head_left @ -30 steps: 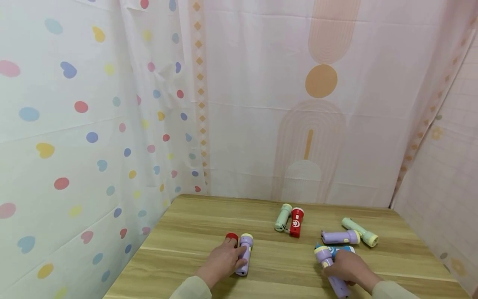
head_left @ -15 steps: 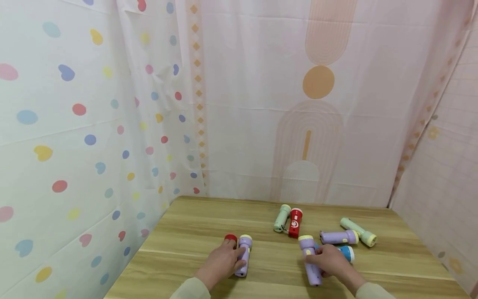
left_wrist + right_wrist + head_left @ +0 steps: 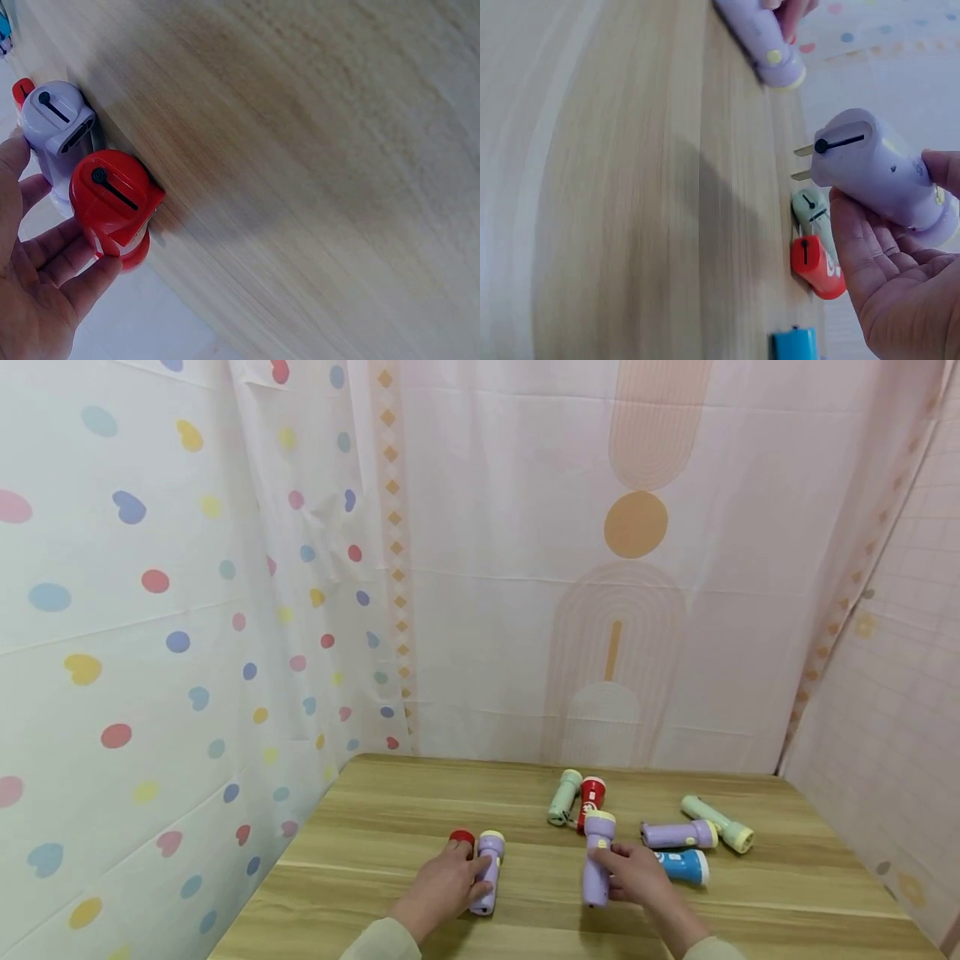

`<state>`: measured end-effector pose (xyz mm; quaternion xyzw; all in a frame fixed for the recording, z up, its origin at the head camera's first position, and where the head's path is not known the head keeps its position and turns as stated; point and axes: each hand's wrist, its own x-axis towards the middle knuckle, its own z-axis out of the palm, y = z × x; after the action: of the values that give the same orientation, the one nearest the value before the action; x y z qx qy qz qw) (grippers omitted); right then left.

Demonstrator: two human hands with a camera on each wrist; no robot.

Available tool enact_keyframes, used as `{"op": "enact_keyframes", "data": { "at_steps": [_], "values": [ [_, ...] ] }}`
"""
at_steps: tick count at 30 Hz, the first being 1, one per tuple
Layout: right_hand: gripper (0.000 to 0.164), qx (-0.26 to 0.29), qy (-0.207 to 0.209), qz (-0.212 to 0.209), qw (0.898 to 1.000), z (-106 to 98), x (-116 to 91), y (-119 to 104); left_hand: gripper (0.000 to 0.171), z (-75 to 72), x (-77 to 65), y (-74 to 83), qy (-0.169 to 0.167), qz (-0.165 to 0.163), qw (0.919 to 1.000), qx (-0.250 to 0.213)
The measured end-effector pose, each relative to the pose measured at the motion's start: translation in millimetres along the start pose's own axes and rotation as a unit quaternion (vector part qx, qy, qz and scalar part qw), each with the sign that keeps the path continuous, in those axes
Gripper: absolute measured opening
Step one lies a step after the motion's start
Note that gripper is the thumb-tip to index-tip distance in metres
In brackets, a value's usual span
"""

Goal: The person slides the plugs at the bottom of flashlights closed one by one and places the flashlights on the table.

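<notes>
My left hand grips a purple flashlight and a red flashlight standing side by side on the table. In the left wrist view, the thumb and a finger touch the purple body while other fingers press against the red flashlight. My right hand pinches a second purple flashlight, held above the table with its pale yellow head pointing away. Two metal plug prongs stick out of its tail end in the right wrist view. The left hand hides most of the red flashlight in the head view.
Behind the right hand lie a mint green flashlight and another red flashlight. To its right lie a blue flashlight, a purple flashlight and a mint green one. Patterned curtains surround the wooden table.
My right hand has carried its purple flashlight leftward and a little away from me, off from over the blue flashlight, which now shows more. My left hand has stayed in place.
</notes>
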<state>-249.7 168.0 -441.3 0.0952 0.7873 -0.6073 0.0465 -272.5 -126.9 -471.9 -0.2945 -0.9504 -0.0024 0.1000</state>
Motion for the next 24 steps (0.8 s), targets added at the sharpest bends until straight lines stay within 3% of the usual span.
{"op": "enact_keyframes", "data": {
  "at_steps": [8,24],
  "values": [
    [0.056,0.136,-0.018,-0.019,0.990,24,-6,-2,0.043,0.4,-1.0,-1.5,0.002,0.001,1.0000,-0.004],
    [0.051,0.231,-0.042,0.025,0.972,26,-10,8,0.040,-0.3,1.2,-1.0,0.001,-0.006,0.9999,-0.014]
  ]
}}
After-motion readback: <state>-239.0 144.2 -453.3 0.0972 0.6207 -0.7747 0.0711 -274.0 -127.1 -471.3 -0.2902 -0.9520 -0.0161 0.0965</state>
